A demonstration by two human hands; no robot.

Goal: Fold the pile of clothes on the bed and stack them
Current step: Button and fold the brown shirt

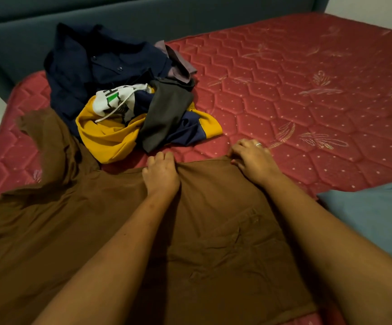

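Both hands pinch the far edge of the brown shirt (213,231): the left hand (161,175) has its fingers curled over the hem and bunches a small ridge of cloth under them, and the right hand (253,158), with a ring on one finger, nips the far right corner between bent fingers and thumb. The two grips sit near each other on that one edge, which runs left to right across the red mattress (307,90). From the grips the shirt lies back toward the person, flat under both forearms, with a chest pocket (249,221) showing on its right half. The cloth spreads much further to the left than to the right, so its long axis seems to run crosswise. A loose, blurred part (44,137), probably a sleeve, rises at the far left, nearer the left hand. I cannot tell where the collar lies. The right side edge is straight and already squared, so the next fold probably has to come from the left. The pile of unfolded clothes (124,90) sits just beyond the left hand, nearly touching the shirt's raised part. A blue cloth (378,219) lies at the near right, apart from the shirt.
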